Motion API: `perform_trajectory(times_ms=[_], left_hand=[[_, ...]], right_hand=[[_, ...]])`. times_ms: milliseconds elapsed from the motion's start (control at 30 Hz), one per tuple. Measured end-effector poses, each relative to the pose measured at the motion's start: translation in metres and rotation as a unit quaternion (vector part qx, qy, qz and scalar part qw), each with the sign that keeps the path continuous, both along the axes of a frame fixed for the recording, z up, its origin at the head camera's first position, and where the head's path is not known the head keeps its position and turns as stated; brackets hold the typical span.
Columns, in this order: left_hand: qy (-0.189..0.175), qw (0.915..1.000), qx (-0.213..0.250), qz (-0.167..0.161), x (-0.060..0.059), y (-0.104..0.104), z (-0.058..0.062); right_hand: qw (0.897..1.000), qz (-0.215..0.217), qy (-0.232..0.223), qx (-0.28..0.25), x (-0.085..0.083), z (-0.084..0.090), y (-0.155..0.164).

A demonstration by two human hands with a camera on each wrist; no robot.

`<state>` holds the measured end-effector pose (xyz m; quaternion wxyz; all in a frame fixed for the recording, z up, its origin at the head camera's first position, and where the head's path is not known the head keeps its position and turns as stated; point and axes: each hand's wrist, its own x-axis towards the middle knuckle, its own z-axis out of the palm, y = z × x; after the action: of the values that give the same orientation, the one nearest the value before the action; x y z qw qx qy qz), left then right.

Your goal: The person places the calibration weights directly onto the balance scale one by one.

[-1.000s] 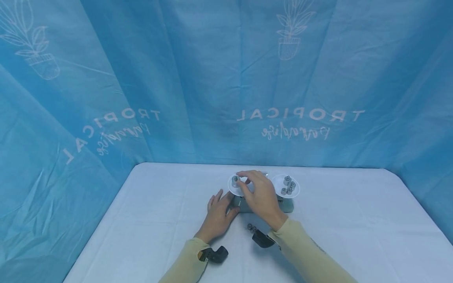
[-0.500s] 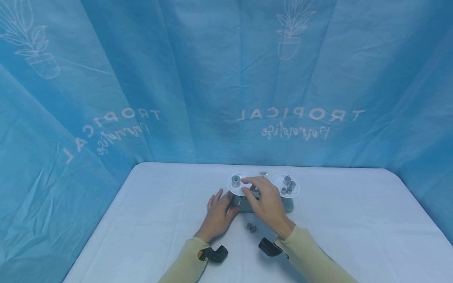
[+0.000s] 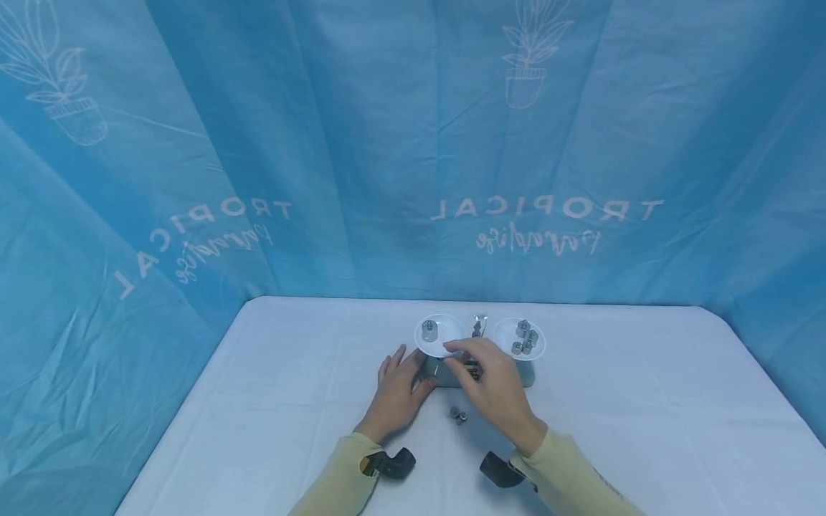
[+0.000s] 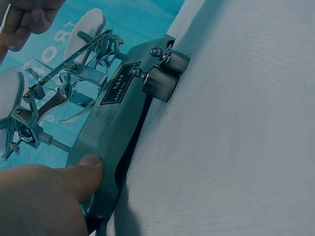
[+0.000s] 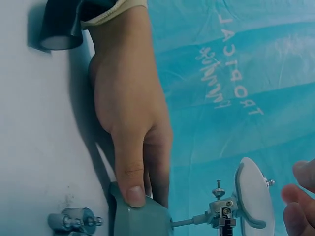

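Left hand [image 3: 395,395] flat on desk [image 3: 271,401], thumb pressing balance scale [image 3: 480,358] base, grip spread. Right hand [image 3: 493,387] above scale at 12 o'clock of two loose weights [image 3: 458,415], fingers loosely curled, grip empty.

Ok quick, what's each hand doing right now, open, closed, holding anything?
Left hand: open, thumb pressing the grey-green metal balance scale base.
Right hand: fingers curled above the scale; whether it holds anything cannot be told.

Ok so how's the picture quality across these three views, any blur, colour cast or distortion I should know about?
Head view: sharp, with an even blue cast; wide-angle bending curves the table edges, and the balance scale shows small. Left wrist view: tilted, dim, scale base crisp, thumb soft at bottom left. Right wrist view: rotated sideways, left hand clear, right hand fingertips blurred at the frame's edge.
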<state>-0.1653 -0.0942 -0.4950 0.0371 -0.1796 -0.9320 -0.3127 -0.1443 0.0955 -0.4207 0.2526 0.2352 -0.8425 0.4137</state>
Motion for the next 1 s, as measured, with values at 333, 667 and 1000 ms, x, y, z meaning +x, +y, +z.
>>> perform_trajectory(times_ms=[333, 667, 1000], left_hand=[[-0.002, 1.0, 0.003, 0.003, 0.0, 0.0, 0.0], [0.008, 1.0, 0.002, -0.002, -0.001, 0.0, -0.001], [0.002, 1.0, 0.001, 0.0, -0.001, 0.0, -0.001]], right_hand=[[1.0, 0.0, -0.026, 0.005, 0.011, -0.006, 0.004], [0.996, 0.015, -0.087, -0.014, 0.021, -0.016, 0.004], [0.99, 0.009, -0.139, -0.004, 0.024, -0.025, 0.008]])
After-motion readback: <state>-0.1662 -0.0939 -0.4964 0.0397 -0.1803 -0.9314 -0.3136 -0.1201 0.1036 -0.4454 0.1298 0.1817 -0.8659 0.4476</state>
